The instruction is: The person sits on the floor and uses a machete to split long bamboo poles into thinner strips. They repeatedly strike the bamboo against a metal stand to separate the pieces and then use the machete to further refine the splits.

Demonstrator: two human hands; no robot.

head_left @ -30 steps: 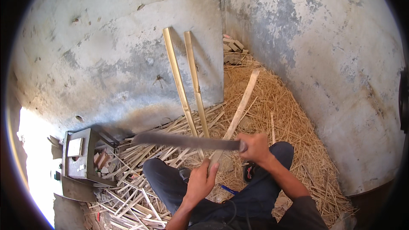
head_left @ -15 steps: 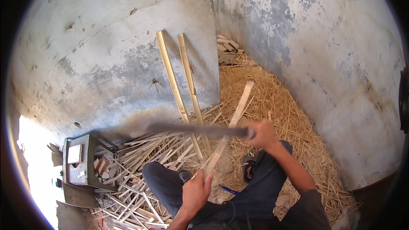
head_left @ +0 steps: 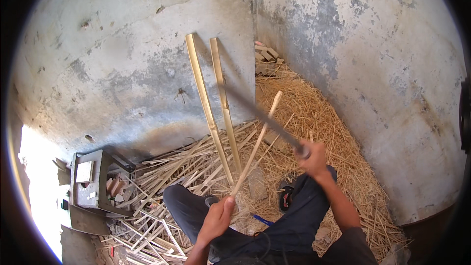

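Fingers of left hand (head_left: 216,220) grasp lower end of long, pale, narrow bamboo strip (head_left: 253,154), slanting up beyond dark-trousered knees (head_left: 179,197), far end toward floor's far corner. Fingers of right hand (head_left: 314,160) clench round handle of long, dark, straight blade (head_left: 256,111); blurred, it crosses strip in view, contact impossible to tell. Farther out, two golden split-bamboo lengths (head_left: 200,81) lean on grey peeling wall (head_left: 132,76); straw-coloured shavings (head_left: 314,110) fill far corner. Step in hand: seemingly paring strip. Next stroke likely calls for steady left grip, fingers clear of edge.
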